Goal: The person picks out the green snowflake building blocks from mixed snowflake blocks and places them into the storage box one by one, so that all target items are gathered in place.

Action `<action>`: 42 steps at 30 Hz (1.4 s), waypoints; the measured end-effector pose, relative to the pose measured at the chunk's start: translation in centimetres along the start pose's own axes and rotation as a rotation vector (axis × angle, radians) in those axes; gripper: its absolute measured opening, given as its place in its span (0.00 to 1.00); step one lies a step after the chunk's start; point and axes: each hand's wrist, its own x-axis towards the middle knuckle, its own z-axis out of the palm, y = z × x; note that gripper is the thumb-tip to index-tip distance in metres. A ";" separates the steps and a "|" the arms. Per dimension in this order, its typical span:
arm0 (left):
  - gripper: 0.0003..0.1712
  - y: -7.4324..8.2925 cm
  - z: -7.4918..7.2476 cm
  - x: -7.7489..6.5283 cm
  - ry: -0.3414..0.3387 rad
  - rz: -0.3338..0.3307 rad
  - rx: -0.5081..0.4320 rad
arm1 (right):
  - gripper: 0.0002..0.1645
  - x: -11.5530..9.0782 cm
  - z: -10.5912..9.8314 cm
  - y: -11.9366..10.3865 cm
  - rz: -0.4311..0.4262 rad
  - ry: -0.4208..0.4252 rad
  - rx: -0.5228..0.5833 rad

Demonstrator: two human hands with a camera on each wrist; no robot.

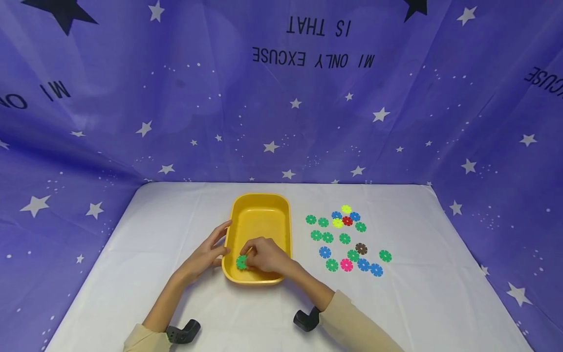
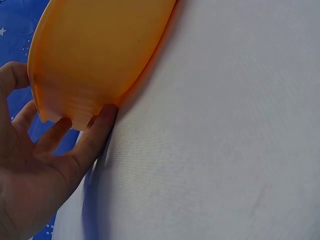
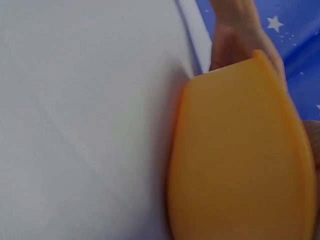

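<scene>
A yellow plastic tray point(image 1: 261, 222) stands on the white-covered table. My left hand point(image 1: 200, 261) rests against its left side, fingers spread and fingertips on the outer wall near the rim, as the left wrist view shows too. Over the near end of the tray, my right hand point(image 1: 268, 254) pinches a green snowflake disc point(image 1: 241, 262) between thumb and fingers. In the right wrist view the tray's outer wall point(image 3: 235, 160) hides most of the right hand and the disc; my left hand point(image 3: 240, 42) shows beyond it.
Several flat snowflake discs lie loose to the right of the tray: green point(image 1: 345, 238), blue point(image 1: 325, 252), yellow point(image 1: 346, 209), red point(image 1: 347, 221), pink point(image 1: 346, 265) and brown point(image 1: 361, 249). A purple star-printed curtain point(image 1: 246, 117) surrounds the table's back and sides.
</scene>
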 end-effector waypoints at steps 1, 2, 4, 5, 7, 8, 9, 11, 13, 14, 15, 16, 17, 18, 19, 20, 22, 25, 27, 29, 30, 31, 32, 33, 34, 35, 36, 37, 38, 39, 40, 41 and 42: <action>0.45 0.0 0.0 0.0 0.001 -0.001 0.001 | 0.10 0.1 0.1 0.0 -0.001 -0.003 -0.009; 0.46 0.0 0.0 0.1 -0.002 0.001 0.004 | 0.10 0.2 0.3 0.0 0.004 -0.006 -0.010; 0.46 -0.1 0.0 0.1 0.003 -0.004 0.002 | 0.10 0.4 0.6 0.0 0.015 -0.011 -0.016; 0.46 -0.1 0.0 0.1 0.003 -0.006 0.000 | 0.10 0.5 0.7 0.0 0.021 -0.012 -0.017; 0.46 -0.1 0.0 0.1 0.000 -0.006 0.000 | 0.10 0.6 0.8 0.0 0.038 -0.012 -0.020; 0.46 -0.1 0.0 0.1 -0.003 -0.003 -0.001 | 0.09 0.6 0.8 0.0 0.045 -0.013 -0.017; 0.46 -0.1 0.0 0.1 -0.001 -0.004 -0.002 | 0.09 0.7 0.9 0.0 0.050 -0.015 -0.017; 0.46 -0.2 0.0 0.1 -0.001 -0.001 -0.001 | 0.09 0.8 0.8 0.0 0.055 -0.017 -0.013; 0.46 -0.1 -0.1 0.1 0.001 0.000 -0.001 | 0.08 0.9 0.8 0.0 0.057 -0.019 -0.007; 0.46 -0.1 0.0 0.1 0.000 0.002 0.000 | 0.08 0.9 0.8 0.0 0.055 -0.018 -0.005; 0.46 -0.1 0.0 0.1 0.002 -0.001 -0.002 | 0.08 0.9 0.8 0.0 0.054 -0.016 -0.006; 0.46 0.0 0.0 0.1 0.004 -0.003 -0.003 | 0.08 0.9 0.8 0.0 0.053 -0.015 -0.006; 0.46 0.0 0.0 0.1 0.006 -0.003 -0.003 | 0.08 0.9 0.8 0.0 0.053 -0.015 -0.008; 0.46 0.0 0.0 0.1 0.008 -0.005 -0.003 | 0.08 0.9 0.9 0.1 0.053 -0.014 -0.011; 0.46 0.0 0.0 0.1 0.005 -0.003 -0.002 | 0.09 0.9 0.9 0.1 0.052 -0.013 -0.014; 0.46 0.0 0.0 0.1 0.004 -0.002 0.000 | 0.09 0.9 0.9 0.1 0.050 -0.011 -0.020; 0.45 0.0 0.0 0.1 0.006 -0.003 0.002 | 0.10 0.8 0.8 0.1 0.040 0.002 -0.041; 0.46 -0.1 0.0 0.1 0.002 -0.003 0.000 | 0.12 0.6 0.6 0.0 0.003 0.041 -0.083; 0.46 -0.2 0.0 0.2 0.003 -0.003 -0.002 | 0.12 0.3 0.2 -0.2 -0.025 0.061 -0.089; 0.46 -0.1 0.0 0.2 0.007 -0.007 -0.004 | 0.12 -0.1 -0.3 -0.5 -0.045 0.071 -0.062; 0.46 -0.1 0.0 0.2 0.011 -0.009 -0.004 | 0.12 -0.4 -0.6 -0.7 -0.052 0.074 -0.049; 0.46 -0.1 0.0 0.2 0.010 -0.009 -0.003 | 0.12 -0.7 -1.0 -0.9 -0.054 0.073 -0.024; 0.46 -0.1 0.0 0.1 0.012 -0.009 0.000 | 0.12 -1.1 -1.4 -1.1 -0.057 0.074 -0.007; 0.46 -0.1 0.0 0.1 0.011 -0.008 0.003 | 0.12 -1.4 -1.9 -1.2 -0.065 0.081 0.006; 0.45 0.0 0.1 0.1 0.016 -0.013 0.004 | 0.12 -1.8 -2.4 -1.2 -0.074 0.092 0.016; 0.45 -0.1 0.1 0.2 0.012 -0.012 0.007 | 0.12 -2.2 -3.0 -1.2 -0.084 0.107 0.021; 0.45 -0.1 0.1 0.2 0.016 -0.015 0.008 | 0.12 -2.7 -3.6 -1.1 -0.097 0.122 0.025; 0.45 -0.1 0.1 0.2 0.016 -0.013 0.007 | 0.11 -3.1 -4.2 -0.9 -0.114 0.141 0.030; 0.45 -0.1 0.1 0.2 0.021 -0.016 0.008 | 0.10 -3.6 -4.8 -0.6 -0.134 0.165 0.028; 0.45 -0.2 0.1 0.2 0.021 -0.014 0.006 | 0.10 -4.1 -5.5 -0.2 -0.152 0.190 0.029; 0.45 -0.2 0.1 0.2 0.025 -0.014 0.003 | 0.09 -4.7 -6.2 0.1 -0.158 0.215 0.035; 0.45 -0.2 0.0 0.2 0.023 -0.013 0.003 | 0.09 -5.3 -6.9 0.6 -0.166 0.242 0.038; 0.45 -0.2 0.0 0.2 0.026 -0.013 0.001 | 0.09 -6.0 -7.6 1.2 -0.173 0.271 0.036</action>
